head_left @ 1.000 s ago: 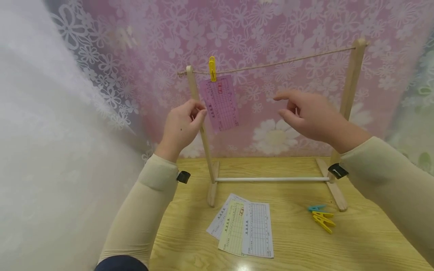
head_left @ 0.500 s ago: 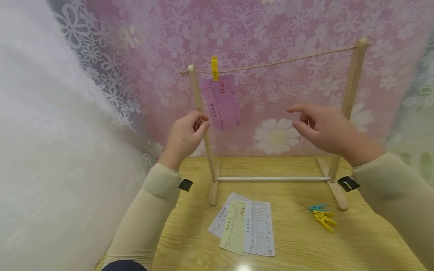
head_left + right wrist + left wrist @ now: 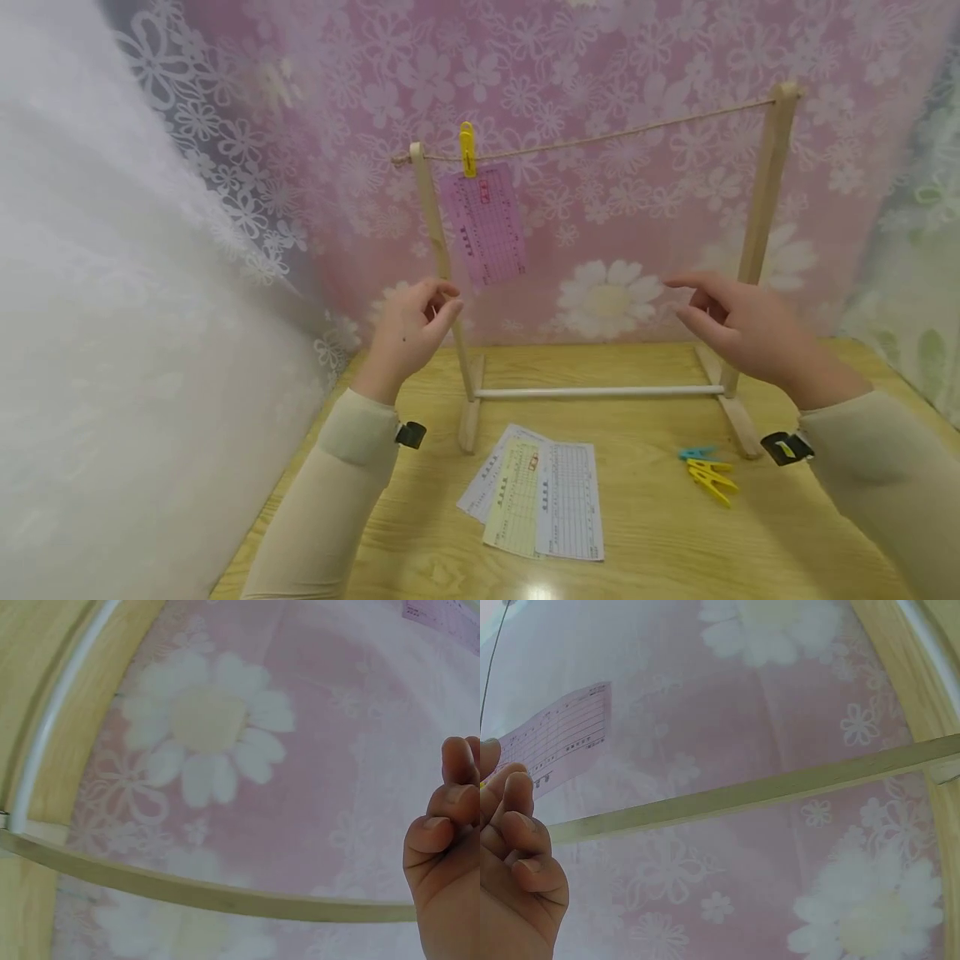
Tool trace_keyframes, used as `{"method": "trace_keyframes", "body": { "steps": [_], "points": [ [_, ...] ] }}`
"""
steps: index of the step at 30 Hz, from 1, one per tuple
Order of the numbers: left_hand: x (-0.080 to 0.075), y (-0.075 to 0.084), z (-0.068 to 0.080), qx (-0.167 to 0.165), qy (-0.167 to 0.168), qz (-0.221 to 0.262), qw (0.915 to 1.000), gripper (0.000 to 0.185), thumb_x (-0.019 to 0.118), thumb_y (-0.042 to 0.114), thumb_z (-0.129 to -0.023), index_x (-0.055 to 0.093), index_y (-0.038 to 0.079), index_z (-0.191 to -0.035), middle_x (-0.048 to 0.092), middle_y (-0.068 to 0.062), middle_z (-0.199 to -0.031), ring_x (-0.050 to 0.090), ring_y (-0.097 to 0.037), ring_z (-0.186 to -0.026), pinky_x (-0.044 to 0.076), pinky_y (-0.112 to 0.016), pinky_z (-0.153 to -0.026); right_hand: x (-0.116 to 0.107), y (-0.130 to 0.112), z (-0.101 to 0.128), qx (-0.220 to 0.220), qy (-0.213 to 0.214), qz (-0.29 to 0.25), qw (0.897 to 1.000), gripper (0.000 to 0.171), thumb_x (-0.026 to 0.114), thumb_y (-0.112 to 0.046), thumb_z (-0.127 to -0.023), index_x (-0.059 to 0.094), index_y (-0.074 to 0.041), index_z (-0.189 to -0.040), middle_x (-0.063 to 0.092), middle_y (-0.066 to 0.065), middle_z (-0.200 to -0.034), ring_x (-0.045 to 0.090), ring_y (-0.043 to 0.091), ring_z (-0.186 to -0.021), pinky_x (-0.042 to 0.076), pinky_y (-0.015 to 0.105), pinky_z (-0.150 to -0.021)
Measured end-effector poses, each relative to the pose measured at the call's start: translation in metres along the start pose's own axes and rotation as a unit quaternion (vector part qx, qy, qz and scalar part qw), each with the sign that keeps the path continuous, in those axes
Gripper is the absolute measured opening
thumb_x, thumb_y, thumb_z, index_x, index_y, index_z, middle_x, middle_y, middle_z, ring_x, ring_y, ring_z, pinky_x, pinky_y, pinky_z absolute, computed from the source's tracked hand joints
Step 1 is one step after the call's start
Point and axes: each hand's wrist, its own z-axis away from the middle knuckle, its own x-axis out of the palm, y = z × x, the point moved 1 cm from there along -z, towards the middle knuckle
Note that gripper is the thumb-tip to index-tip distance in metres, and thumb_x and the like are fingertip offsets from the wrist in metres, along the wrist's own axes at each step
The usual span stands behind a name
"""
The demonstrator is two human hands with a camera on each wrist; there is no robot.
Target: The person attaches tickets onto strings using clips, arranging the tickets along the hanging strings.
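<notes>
My left hand (image 3: 412, 333) is in the air before the left post, its fingers loosely curled around nothing. Up and to its right, a pink printed slip (image 3: 486, 225) hangs from a twine line (image 3: 600, 140), pinned by a yellow clothespin (image 3: 468, 150). My right hand (image 3: 750, 333) hovers in front of the right post, index finger extended, also holding nothing. In the left wrist view the pink slip (image 3: 562, 739) shows beyond the fingers. The right wrist view has the right hand (image 3: 450, 862) at its edge, with loosely bent fingers.
On the wooden table, a yellow slip (image 3: 513, 504) and two whitish slips, one in front (image 3: 570, 500), overlap. Several clothespins (image 3: 708, 475), blue and yellow, lie at the right. The wooden stand has a left post (image 3: 431, 217), a right post (image 3: 768, 183) and a white bottom rod (image 3: 600, 392).
Both hands have come down from the line's level; the right one has also drawn off to the right. The pink slip stays pinned on the line.
</notes>
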Motion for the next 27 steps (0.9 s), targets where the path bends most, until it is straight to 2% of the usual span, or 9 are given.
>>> {"method": "trace_keyframes", "body": {
  "steps": [8,12,16,21,27],
  "points": [
    [0.023,-0.01,0.02,-0.007,-0.028,0.013,0.9995,0.019,0.063,0.024,-0.102,0.069,0.01,-0.114,0.06,0.005,-0.078,0.052,-0.013,-0.062,0.045,-0.031,-0.055,0.015,0.021,0.023,0.008,0.008,-0.028,1.0,0.042,0.066,-0.018,-0.1,0.058,-0.022,-0.141,0.058,-0.008,-0.084,0.046,0.009,-0.06,0.04,0.028,-0.056],
    [0.036,-0.012,0.028,-0.023,-0.047,0.011,0.9986,0.019,0.062,0.027,-0.103,0.069,0.014,-0.114,0.058,0.007,-0.079,0.052,-0.011,-0.063,0.046,-0.03,-0.055,0.022,0.027,0.033,0.009,0.0,-0.036,0.999,0.041,0.065,-0.017,-0.1,0.058,-0.02,-0.14,0.057,-0.009,-0.082,0.046,0.009,-0.059,0.04,0.028,-0.053],
    [0.045,-0.013,0.033,-0.021,-0.054,0.007,0.9983,0.02,0.061,0.029,-0.103,0.069,0.014,-0.114,0.058,0.007,-0.08,0.052,-0.011,-0.065,0.046,-0.03,-0.057,0.028,0.031,0.04,0.019,-0.008,-0.037,0.999,0.038,0.064,-0.019,-0.101,0.059,-0.02,-0.139,0.057,-0.01,-0.079,0.046,0.009,-0.055,0.04,0.028,-0.05],
    [0.054,-0.014,0.04,-0.024,-0.065,0.013,0.9975,0.018,0.063,0.024,-0.102,0.069,0.013,-0.114,0.058,0.009,-0.079,0.052,-0.01,-0.064,0.046,-0.03,-0.056,0.034,0.037,0.051,0.044,-0.025,-0.045,0.998,0.036,0.064,-0.024,-0.102,0.06,-0.02,-0.137,0.058,-0.01,-0.081,0.048,0.009,-0.059,0.039,0.029,-0.052],
    [0.068,-0.017,0.05,-0.019,-0.104,-0.013,0.9943,0.023,0.061,0.031,-0.103,0.069,0.014,-0.117,0.055,0.01,-0.074,0.049,-0.008,-0.062,0.044,-0.028,-0.058,0.04,0.051,0.066,0.035,-0.048,-0.051,0.997,0.037,0.064,-0.02,-0.102,0.059,-0.016,-0.138,0.058,-0.01,-0.08,0.048,0.008,-0.059,0.039,0.028,-0.052]
  ]
}}
